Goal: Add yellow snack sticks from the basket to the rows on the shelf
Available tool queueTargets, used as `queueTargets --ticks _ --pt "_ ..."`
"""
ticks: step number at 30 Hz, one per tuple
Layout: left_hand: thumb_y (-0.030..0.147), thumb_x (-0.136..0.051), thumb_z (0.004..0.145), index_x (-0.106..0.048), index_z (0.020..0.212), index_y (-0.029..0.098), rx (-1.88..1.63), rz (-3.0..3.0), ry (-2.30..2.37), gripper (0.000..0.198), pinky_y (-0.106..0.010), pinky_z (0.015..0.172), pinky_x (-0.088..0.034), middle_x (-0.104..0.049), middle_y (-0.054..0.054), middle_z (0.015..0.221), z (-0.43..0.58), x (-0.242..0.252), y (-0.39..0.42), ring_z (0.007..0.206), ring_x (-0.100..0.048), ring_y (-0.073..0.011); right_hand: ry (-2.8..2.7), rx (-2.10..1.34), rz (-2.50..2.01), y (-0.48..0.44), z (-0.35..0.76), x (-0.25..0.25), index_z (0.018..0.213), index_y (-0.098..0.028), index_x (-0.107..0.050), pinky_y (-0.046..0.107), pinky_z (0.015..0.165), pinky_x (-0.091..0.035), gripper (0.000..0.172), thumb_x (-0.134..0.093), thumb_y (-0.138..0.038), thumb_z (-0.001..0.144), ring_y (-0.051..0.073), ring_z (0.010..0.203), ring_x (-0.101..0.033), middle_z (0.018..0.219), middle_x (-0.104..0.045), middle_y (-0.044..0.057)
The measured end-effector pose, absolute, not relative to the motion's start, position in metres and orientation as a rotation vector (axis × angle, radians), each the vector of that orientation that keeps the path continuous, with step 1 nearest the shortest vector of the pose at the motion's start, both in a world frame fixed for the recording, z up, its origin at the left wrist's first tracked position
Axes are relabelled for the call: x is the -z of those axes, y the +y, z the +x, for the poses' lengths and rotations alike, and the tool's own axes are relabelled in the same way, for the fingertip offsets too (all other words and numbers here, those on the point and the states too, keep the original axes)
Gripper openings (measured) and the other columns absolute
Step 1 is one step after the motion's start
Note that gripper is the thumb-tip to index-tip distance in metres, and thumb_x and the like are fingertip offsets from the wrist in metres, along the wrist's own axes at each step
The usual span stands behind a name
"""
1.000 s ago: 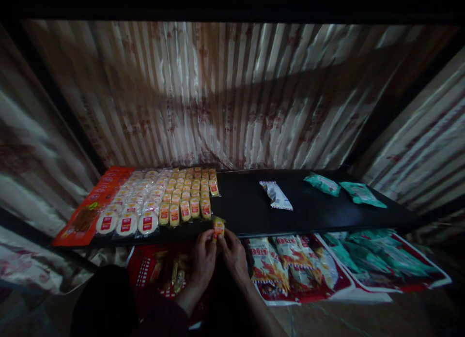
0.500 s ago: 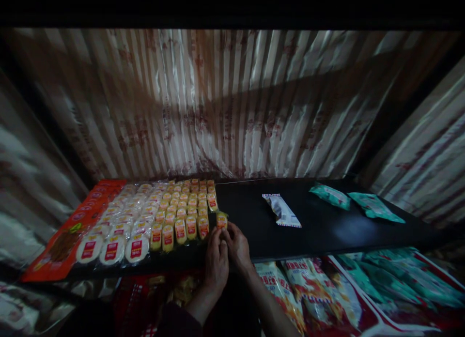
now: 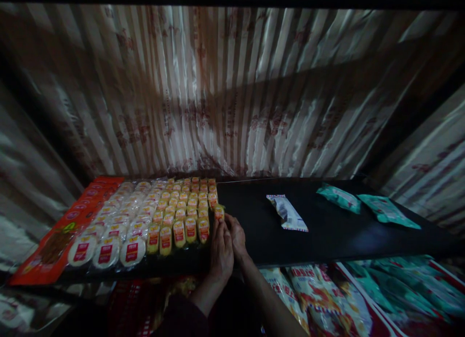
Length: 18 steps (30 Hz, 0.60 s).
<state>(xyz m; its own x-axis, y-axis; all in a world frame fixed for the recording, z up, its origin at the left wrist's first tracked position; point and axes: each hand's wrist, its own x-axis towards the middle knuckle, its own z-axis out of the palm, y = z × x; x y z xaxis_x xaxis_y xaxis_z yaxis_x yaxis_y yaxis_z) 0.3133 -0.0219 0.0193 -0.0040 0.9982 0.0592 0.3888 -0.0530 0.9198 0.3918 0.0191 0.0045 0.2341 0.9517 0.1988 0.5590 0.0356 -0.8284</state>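
A small yellow packaged cake (image 3: 219,212) with an orange-red label stands at the right end of the rows, between my fingertips. My left hand (image 3: 221,250) is closed on its near side. Against the left one, my right hand (image 3: 237,237) has its fingers bent round the right side of the same packet; some fingertips are hidden. To the left are several rows of matching yellow cakes (image 3: 179,233), mostly upright. Beside those lie rows of round white packaged cakes (image 3: 106,252) with red labels.
A flat orange packet (image 3: 61,235) lies along the left end of the black shelf (image 3: 250,201). To the right rest a white-and-silver packet (image 3: 288,213) and two green packets (image 3: 339,197). Below are bags of snacks (image 3: 319,291); a pleated sheet (image 3: 232,95) hangs behind.
My hands have pushed slightly farther back along the shelf with the yellow cake, bringing it closer to the row behind. The view has tilted down slightly less and come nearer.
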Motion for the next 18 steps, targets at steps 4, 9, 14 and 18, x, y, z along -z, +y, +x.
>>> queueTargets --ticks 4,9,14,18 --pt "0.027 -0.030 0.088 -0.043 0.132 0.003 -1.068 1.483 1.502 0.052 -0.032 0.113 -0.025 -0.035 -0.015 0.146 0.317 -0.019 -0.016 0.136 -0.031 -0.0182 -1.412 -0.592 -1.619 0.026 0.391 -0.003 0.107 -0.018 -0.063 0.031 0.083 -0.050 0.035 -0.047 -0.030 0.078 0.020 0.093 -0.063 0.106 -0.066 0.009" --pt "0.024 -0.032 0.086 -0.046 0.131 0.006 -1.108 1.496 1.529 0.050 -0.032 0.114 -0.021 -0.036 -0.013 0.146 0.316 -0.016 -0.010 0.136 -0.031 -0.0181 -1.430 -0.618 -1.589 0.034 0.390 -0.001 0.110 -0.018 -0.062 0.031 0.084 -0.049 0.036 -0.046 -0.033 0.081 0.020 0.095 -0.062 0.107 -0.065 0.010" --pt "0.023 -0.034 0.085 -0.050 0.129 0.011 -1.092 1.500 1.529 0.048 -0.030 0.114 -0.022 -0.040 -0.011 0.144 0.313 -0.015 -0.004 0.135 -0.033 -0.0177 -1.423 -0.622 -1.610 0.040 0.388 -0.003 0.111 -0.016 -0.062 0.031 0.083 -0.050 0.038 -0.046 -0.034 0.081 0.020 0.096 -0.062 0.107 -0.065 0.011" --pt "0.027 -0.031 0.087 -0.045 0.131 0.005 -1.126 1.531 1.509 0.051 -0.035 0.114 -0.023 -0.039 -0.015 0.144 0.314 -0.011 -0.001 0.134 -0.033 -0.0200 -1.455 -0.608 -1.629 0.040 0.386 -0.010 0.111 -0.016 -0.062 0.030 0.081 -0.050 0.038 -0.045 -0.034 0.082 0.019 0.091 -0.062 0.104 -0.065 0.011"
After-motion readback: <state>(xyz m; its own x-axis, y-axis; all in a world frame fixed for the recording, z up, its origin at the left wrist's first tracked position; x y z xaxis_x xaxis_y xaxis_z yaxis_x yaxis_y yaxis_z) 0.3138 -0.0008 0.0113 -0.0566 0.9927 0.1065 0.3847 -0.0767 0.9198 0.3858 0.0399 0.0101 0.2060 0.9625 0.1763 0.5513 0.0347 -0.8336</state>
